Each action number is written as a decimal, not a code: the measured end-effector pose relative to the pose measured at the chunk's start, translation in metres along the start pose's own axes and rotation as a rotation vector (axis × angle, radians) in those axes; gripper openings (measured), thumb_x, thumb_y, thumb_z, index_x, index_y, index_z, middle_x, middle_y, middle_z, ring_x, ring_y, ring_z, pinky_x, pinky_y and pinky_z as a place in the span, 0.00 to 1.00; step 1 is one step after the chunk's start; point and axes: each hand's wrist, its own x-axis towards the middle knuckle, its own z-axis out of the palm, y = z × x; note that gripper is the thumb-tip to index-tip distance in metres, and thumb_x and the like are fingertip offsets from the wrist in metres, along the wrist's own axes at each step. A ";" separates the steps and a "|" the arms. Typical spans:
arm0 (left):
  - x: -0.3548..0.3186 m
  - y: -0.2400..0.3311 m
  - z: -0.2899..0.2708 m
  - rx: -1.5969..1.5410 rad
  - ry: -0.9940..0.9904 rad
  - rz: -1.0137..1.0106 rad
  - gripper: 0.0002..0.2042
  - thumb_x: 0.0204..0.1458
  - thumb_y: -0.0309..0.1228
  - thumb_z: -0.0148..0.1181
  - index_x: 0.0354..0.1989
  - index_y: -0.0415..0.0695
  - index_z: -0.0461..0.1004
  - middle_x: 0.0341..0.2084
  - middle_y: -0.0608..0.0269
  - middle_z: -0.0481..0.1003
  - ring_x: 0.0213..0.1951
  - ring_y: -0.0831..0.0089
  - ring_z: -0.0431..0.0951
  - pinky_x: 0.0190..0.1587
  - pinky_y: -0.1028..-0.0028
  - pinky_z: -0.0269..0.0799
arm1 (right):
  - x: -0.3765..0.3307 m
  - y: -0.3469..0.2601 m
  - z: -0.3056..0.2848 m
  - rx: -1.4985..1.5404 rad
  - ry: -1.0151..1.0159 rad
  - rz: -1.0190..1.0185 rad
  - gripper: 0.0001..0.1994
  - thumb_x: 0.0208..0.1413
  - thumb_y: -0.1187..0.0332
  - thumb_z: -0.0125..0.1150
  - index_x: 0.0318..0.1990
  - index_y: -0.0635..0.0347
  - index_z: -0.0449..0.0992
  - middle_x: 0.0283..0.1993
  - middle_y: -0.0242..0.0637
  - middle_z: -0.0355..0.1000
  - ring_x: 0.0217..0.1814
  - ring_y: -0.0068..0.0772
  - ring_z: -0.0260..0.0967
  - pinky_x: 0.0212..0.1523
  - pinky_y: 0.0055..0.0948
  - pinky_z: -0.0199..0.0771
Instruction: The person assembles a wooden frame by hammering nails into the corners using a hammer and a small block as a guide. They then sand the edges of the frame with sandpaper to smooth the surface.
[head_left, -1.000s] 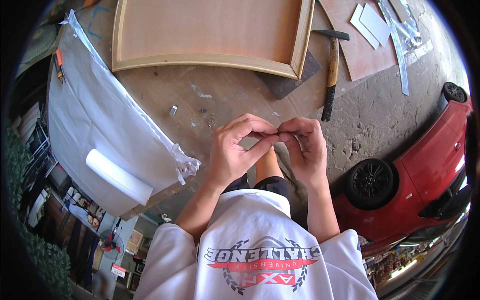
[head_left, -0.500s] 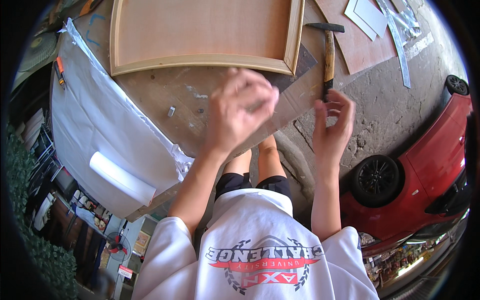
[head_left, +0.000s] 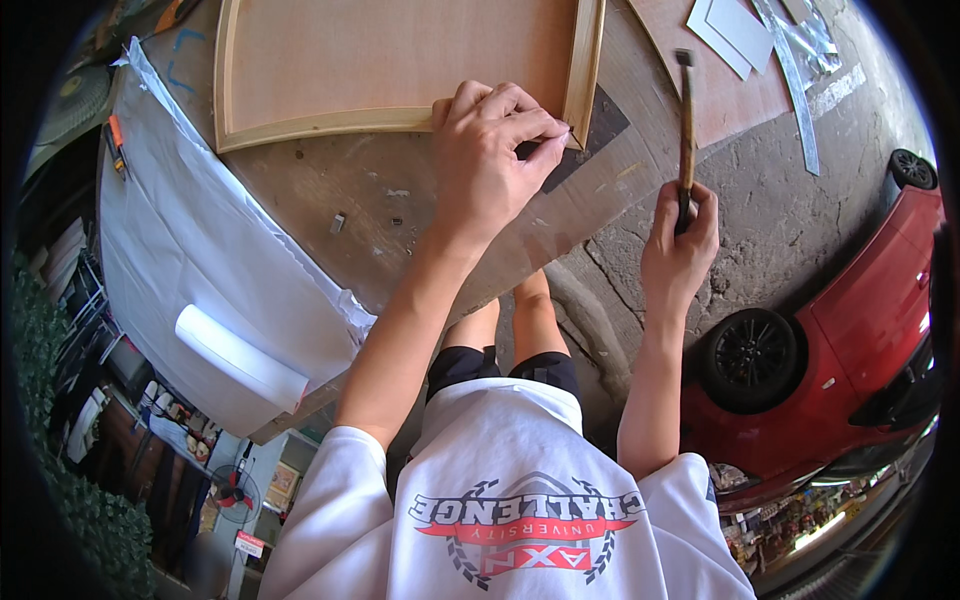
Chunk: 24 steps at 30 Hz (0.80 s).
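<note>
My right hand [head_left: 680, 245] is closed round the dark lower end of a hammer [head_left: 687, 125] with a wooden handle. The hammer stands raised, its head pointing away from me, to the right of a wooden frame [head_left: 330, 122]. My left hand [head_left: 490, 150] rests against the frame's near edge, close to its right corner. Thumb and forefinger are pinched together at that corner; whatever is between them is too small to make out. Under the corner lies a dark flat sheet [head_left: 602, 140]. A small metal piece [head_left: 338, 222] lies on the table left of my left hand.
White sheeting [head_left: 180, 230] covers the table's left side, with a white roll [head_left: 240, 355] and an orange-and-black cutter [head_left: 116, 145] on it. At the far right are white cards [head_left: 735, 35] and a metal strip [head_left: 798, 115]. A red car [head_left: 860, 310] stands to the right.
My right hand has taken hold of the hammer, which was lying on the table, and lifted it upright. My left hand has moved up and right onto the frame's corner.
</note>
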 end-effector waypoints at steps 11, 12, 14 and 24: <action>-0.005 -0.001 0.005 0.009 0.039 0.000 0.03 0.45 0.31 0.75 0.29 0.55 0.87 0.29 0.80 0.80 0.39 0.71 0.74 0.47 0.69 0.67 | -0.045 -0.026 -0.043 -0.155 -0.332 -0.143 0.04 0.68 0.71 0.59 0.43 0.62 0.74 0.22 0.43 0.69 0.19 0.45 0.70 0.24 0.35 0.69; -0.005 -0.001 0.006 0.011 0.036 -0.001 0.04 0.44 0.31 0.75 0.28 0.56 0.86 0.30 0.81 0.80 0.40 0.71 0.75 0.47 0.68 0.65 | -0.047 -0.026 -0.044 -0.174 -0.348 -0.132 0.04 0.68 0.71 0.59 0.43 0.63 0.74 0.23 0.43 0.70 0.21 0.47 0.73 0.25 0.36 0.70; -0.004 -0.001 0.006 0.019 0.037 0.001 0.04 0.43 0.31 0.75 0.27 0.57 0.86 0.30 0.82 0.80 0.40 0.71 0.75 0.48 0.67 0.64 | -0.048 -0.027 -0.045 -0.172 -0.361 -0.145 0.04 0.68 0.71 0.59 0.43 0.62 0.73 0.23 0.44 0.70 0.21 0.47 0.73 0.25 0.37 0.70; -0.005 0.001 0.004 0.026 0.037 0.015 0.04 0.44 0.31 0.76 0.27 0.55 0.85 0.29 0.81 0.80 0.39 0.72 0.75 0.48 0.67 0.64 | -0.048 -0.034 -0.050 -0.222 -0.323 -0.210 0.04 0.66 0.73 0.59 0.44 0.64 0.73 0.28 0.45 0.72 0.23 0.47 0.74 0.26 0.35 0.72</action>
